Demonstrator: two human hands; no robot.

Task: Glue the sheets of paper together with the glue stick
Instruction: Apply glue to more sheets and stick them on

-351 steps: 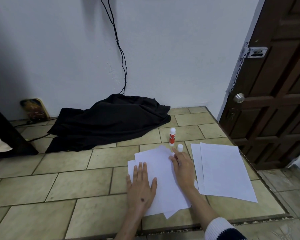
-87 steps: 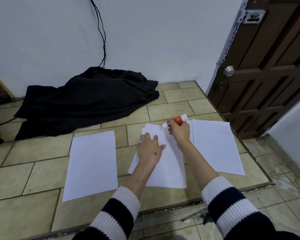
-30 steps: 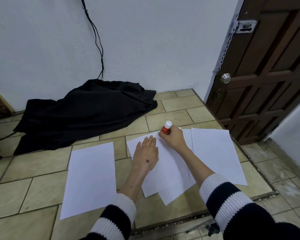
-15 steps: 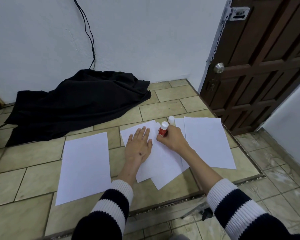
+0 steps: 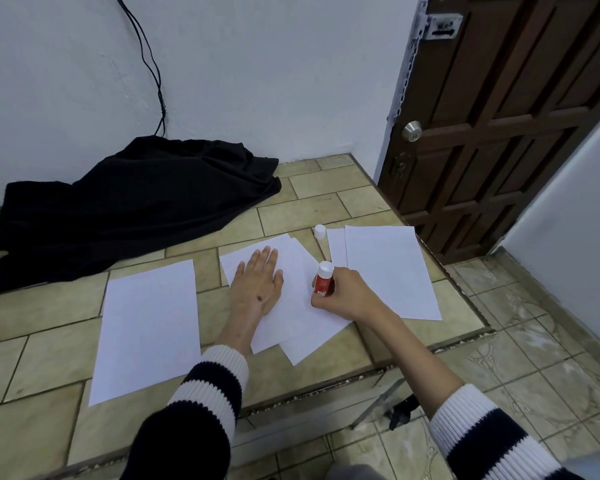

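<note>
A: Left hand (image 5: 257,284) lies flat, fingers straight, pressing the middle stack of paper sheets (image 5: 293,320) onto the tiled ledge (image 5: 42,306). Holds nothing.

B: Right hand?

A: Right hand (image 5: 343,294) is curled around the red glue stick (image 5: 323,282), which stands nearly upright, white end up, lower end on the top sheet. Its loose white cap (image 5: 319,231) stands on the tile just beyond the stack.

B: Other paper?

A: One single sheet (image 5: 148,327) to the left, apart from the stack; two overlapped sheets (image 5: 388,268) to the right. Black cloth (image 5: 129,206) heaped against the wall.

B: Handling?

A: My judgement: the sheets are light, limp and slippery on each other. The middle ones are already fanned askew, so a flat palm is the right hold; pinch only at a corner to lift. The stick is small, rigid and light. Grip the barrel low for firm strokes. Too much drag could wrinkle or shift the sheet.
</note>
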